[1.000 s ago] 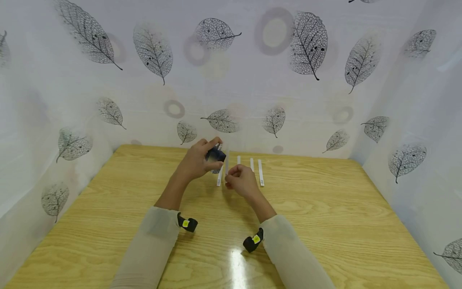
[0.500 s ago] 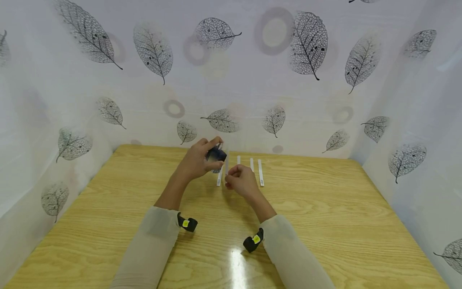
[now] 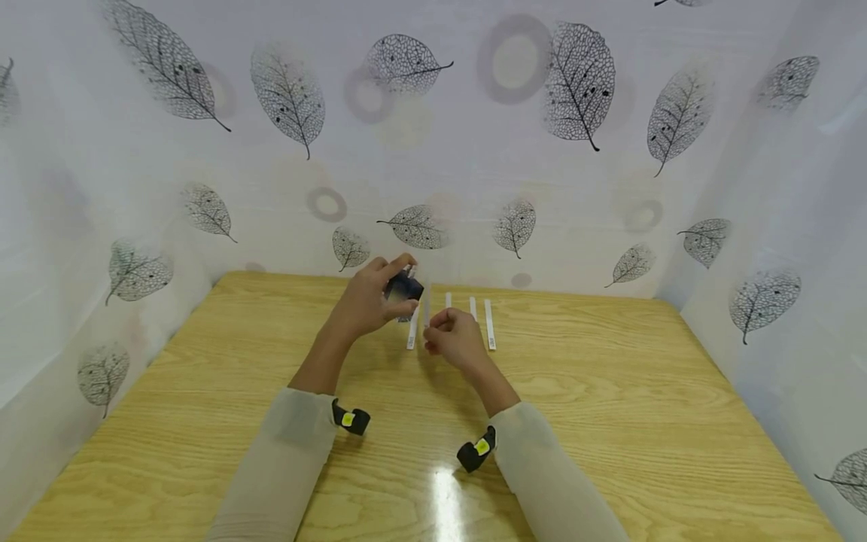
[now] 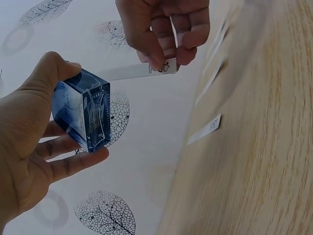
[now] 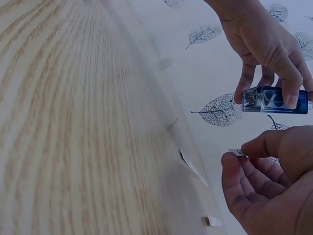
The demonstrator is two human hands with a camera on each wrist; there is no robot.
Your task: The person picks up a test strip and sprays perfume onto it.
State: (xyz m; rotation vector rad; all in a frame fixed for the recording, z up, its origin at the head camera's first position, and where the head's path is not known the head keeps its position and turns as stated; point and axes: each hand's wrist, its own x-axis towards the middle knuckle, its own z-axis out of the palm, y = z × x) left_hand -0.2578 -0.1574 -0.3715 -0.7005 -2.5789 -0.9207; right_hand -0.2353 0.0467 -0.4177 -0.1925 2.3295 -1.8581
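My left hand (image 3: 369,301) grips a blue glass perfume bottle (image 4: 90,112) above the table. Its index finger lies at the bottle's top, by the sprayer, while the thumb and other fingers hold the body. My right hand (image 3: 460,339) pinches the printed end of a white paper test strip (image 4: 129,72) between thumb and fingers. That strip points up and away, close to the bottle's right side in the head view. In the right wrist view, the bottle (image 5: 276,100) is just beyond the strip's end (image 5: 237,152). The sprayer is mostly hidden by the fingers.
Several more white strips lie on the wooden table (image 3: 609,406), among them one at the right (image 3: 490,324) and one below the bottle (image 3: 411,335). A leaf-patterned curtain (image 3: 460,165) stands behind the table and along both sides.
The bottle has tilted and shifted very slightly in the left hand's hold. The right hand keeps its pinch on the strip, almost still.
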